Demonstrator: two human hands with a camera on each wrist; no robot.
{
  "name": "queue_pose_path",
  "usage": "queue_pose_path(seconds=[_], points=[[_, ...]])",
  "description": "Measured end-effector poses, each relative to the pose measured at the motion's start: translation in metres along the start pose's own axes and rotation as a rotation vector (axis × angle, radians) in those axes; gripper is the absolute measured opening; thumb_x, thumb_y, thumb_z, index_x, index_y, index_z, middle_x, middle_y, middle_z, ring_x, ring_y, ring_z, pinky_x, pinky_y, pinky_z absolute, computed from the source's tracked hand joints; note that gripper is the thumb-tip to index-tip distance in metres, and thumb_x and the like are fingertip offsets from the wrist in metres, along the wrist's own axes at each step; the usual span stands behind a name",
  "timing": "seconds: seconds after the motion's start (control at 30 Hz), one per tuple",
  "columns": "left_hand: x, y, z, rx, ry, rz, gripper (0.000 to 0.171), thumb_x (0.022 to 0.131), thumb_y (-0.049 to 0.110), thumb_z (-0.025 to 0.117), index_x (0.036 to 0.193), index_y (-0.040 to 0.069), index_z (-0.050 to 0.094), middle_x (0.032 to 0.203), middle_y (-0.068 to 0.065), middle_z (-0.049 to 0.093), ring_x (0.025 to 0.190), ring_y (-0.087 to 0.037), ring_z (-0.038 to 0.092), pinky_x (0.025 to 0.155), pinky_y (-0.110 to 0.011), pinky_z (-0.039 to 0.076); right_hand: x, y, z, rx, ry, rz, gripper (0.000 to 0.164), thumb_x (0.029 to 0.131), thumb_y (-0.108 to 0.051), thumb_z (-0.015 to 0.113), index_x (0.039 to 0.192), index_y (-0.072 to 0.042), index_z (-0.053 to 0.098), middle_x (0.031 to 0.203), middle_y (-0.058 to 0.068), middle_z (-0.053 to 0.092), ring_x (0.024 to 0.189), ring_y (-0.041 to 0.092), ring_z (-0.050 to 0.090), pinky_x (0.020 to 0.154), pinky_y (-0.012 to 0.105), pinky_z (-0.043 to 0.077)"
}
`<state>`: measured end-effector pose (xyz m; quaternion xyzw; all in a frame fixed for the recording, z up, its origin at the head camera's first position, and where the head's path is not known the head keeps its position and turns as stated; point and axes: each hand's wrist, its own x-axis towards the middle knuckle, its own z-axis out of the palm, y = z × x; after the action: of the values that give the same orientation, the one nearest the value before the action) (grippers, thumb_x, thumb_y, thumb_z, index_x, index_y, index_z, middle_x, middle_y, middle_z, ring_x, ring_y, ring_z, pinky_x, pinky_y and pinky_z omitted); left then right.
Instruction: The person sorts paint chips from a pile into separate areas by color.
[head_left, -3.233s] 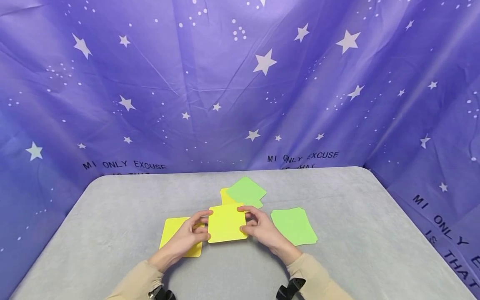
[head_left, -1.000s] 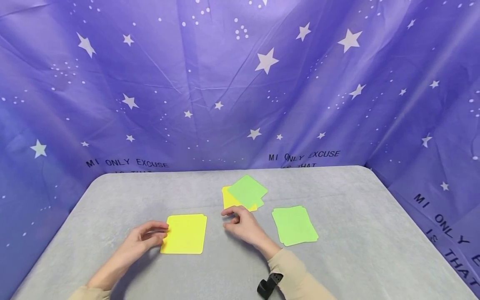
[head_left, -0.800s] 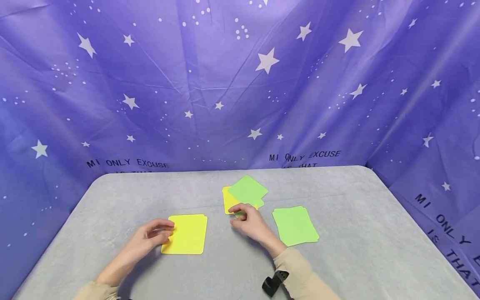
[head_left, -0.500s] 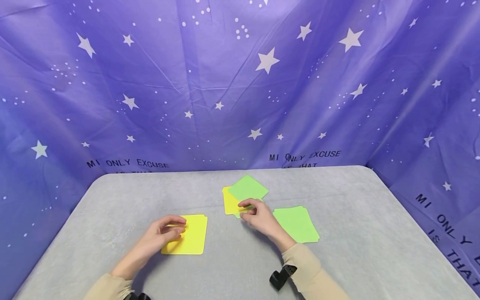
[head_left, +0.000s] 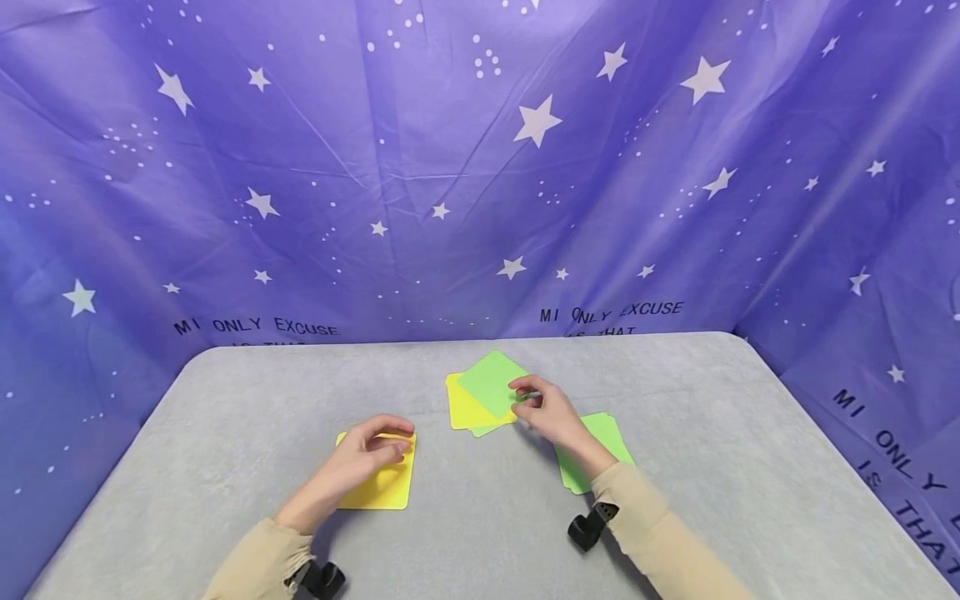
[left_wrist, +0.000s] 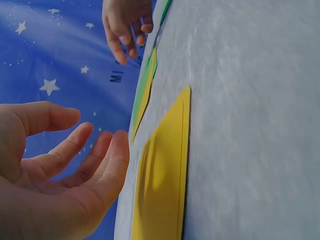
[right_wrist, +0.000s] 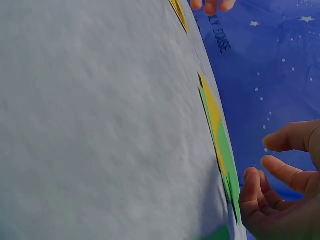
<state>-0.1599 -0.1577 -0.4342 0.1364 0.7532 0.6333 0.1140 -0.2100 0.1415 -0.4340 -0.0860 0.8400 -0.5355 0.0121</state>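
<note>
In the head view a small stack of square yellow cards (head_left: 386,490) lies at the left, with my left hand (head_left: 352,467) above it, fingers loosely bent and holding nothing. The left wrist view shows air between that hand (left_wrist: 65,170) and the yellow cards (left_wrist: 167,165). Farther back is a mixed pile, a green card (head_left: 491,383) turned cornerwise over a yellow card (head_left: 463,410), with more green below. My right hand (head_left: 555,417) hovers at the pile's right edge, thumb and fingers apart and empty. Its forearm partly hides a stack of green cards (head_left: 611,432) at the right.
A grey table (head_left: 465,542) carries the three groups of cards. Behind it hangs a purple star-patterned cloth (head_left: 420,167), which also runs along both sides. Black wrist cameras (head_left: 592,527) sit on both sleeves.
Earlier both hands held a yellow card in the middle; it has gone onto the left stack and they have let go. Since then both hands have moved right, the right one over the pile's right edge.
</note>
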Motion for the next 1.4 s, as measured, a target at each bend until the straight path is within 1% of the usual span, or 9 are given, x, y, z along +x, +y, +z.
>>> queue_pose_path(seconds=[0.2, 0.33, 0.57, 0.63, 0.77, 0.93, 1.1, 1.27, 1.4], points=[[0.017, 0.001, 0.014, -0.021, -0.019, 0.015, 0.037, 0.088, -0.003, 0.058, 0.121, -0.015, 0.050, 0.119, -0.031, 0.054, 0.107, -0.041, 0.058, 0.083, -0.033, 0.053, 0.011, 0.004, -0.012, -0.029, -0.004, -0.024, 0.034, 0.084, 0.005, 0.062, 0.118, 0.008, 0.058, 0.106, 0.023, 0.059, 0.086, 0.026, 0.058, 0.067, 0.027, 0.049], [0.031, 0.003, 0.027, -0.054, -0.019, -0.027, 0.040, 0.085, -0.005, 0.056, 0.124, -0.012, 0.050, 0.120, -0.028, 0.055, 0.110, -0.040, 0.058, 0.085, -0.034, 0.053, 0.019, 0.008, -0.018, -0.053, -0.016, -0.039, 0.036, 0.083, 0.005, 0.061, 0.118, 0.010, 0.057, 0.106, 0.023, 0.059, 0.090, 0.029, 0.058, 0.077, 0.031, 0.048], [0.059, 0.007, 0.051, -0.057, -0.014, -0.050, 0.044, 0.082, -0.002, 0.059, 0.124, -0.011, 0.050, 0.121, -0.029, 0.055, 0.107, -0.039, 0.058, 0.084, -0.037, 0.053, 0.035, 0.013, -0.025, -0.077, -0.039, -0.044, 0.041, 0.083, 0.005, 0.060, 0.123, 0.010, 0.054, 0.111, 0.027, 0.058, 0.097, 0.034, 0.057, 0.088, 0.041, 0.048], [0.065, 0.008, 0.057, -0.081, -0.002, -0.074, 0.046, 0.083, -0.001, 0.059, 0.126, -0.011, 0.049, 0.123, -0.028, 0.054, 0.107, -0.037, 0.058, 0.086, -0.038, 0.053, 0.039, 0.012, -0.026, -0.080, -0.052, -0.045, 0.042, 0.084, 0.004, 0.060, 0.125, 0.010, 0.052, 0.114, 0.028, 0.057, 0.101, 0.037, 0.056, 0.091, 0.044, 0.047], [0.075, 0.007, 0.066, -0.173, 0.008, -0.125, 0.051, 0.085, -0.001, 0.059, 0.133, -0.010, 0.043, 0.128, -0.030, 0.048, 0.111, -0.037, 0.055, 0.091, -0.039, 0.050, 0.044, 0.008, -0.028, -0.102, -0.084, -0.032, 0.046, 0.087, 0.000, 0.059, 0.132, 0.008, 0.049, 0.123, 0.030, 0.053, 0.110, 0.041, 0.053, 0.097, 0.048, 0.043], [0.083, 0.006, 0.073, -0.277, 0.028, -0.164, 0.054, 0.086, -0.003, 0.057, 0.136, -0.010, 0.038, 0.130, -0.033, 0.041, 0.114, -0.040, 0.052, 0.096, -0.041, 0.047, 0.051, 0.007, -0.026, -0.092, -0.128, -0.012, 0.052, 0.089, -0.001, 0.058, 0.138, 0.006, 0.043, 0.132, 0.031, 0.047, 0.120, 0.043, 0.047, 0.102, 0.050, 0.038], [0.086, 0.010, 0.078, -0.332, 0.052, -0.194, 0.056, 0.086, -0.004, 0.056, 0.137, -0.009, 0.035, 0.131, -0.033, 0.040, 0.114, -0.038, 0.051, 0.099, -0.042, 0.044, 0.055, 0.010, -0.024, -0.046, -0.164, 0.017, 0.057, 0.089, 0.000, 0.056, 0.142, 0.006, 0.038, 0.137, 0.033, 0.042, 0.124, 0.045, 0.042, 0.105, 0.051, 0.035], [0.086, 0.011, 0.079, -0.378, 0.060, -0.191, 0.057, 0.085, -0.004, 0.054, 0.138, -0.009, 0.032, 0.132, -0.034, 0.036, 0.114, -0.039, 0.049, 0.101, -0.044, 0.041, 0.054, 0.007, -0.025, -0.018, -0.164, 0.046, 0.059, 0.089, -0.001, 0.055, 0.144, 0.004, 0.036, 0.138, 0.033, 0.041, 0.124, 0.045, 0.042, 0.104, 0.050, 0.036], [0.086, 0.009, 0.077, -0.429, 0.091, -0.184, 0.056, 0.084, -0.006, 0.053, 0.136, -0.009, 0.033, 0.132, -0.034, 0.036, 0.114, -0.038, 0.049, 0.102, -0.045, 0.040, 0.053, 0.007, -0.026, 0.021, -0.171, 0.072, 0.059, 0.091, -0.002, 0.054, 0.146, 0.004, 0.033, 0.140, 0.032, 0.040, 0.127, 0.044, 0.040, 0.104, 0.050, 0.037]])
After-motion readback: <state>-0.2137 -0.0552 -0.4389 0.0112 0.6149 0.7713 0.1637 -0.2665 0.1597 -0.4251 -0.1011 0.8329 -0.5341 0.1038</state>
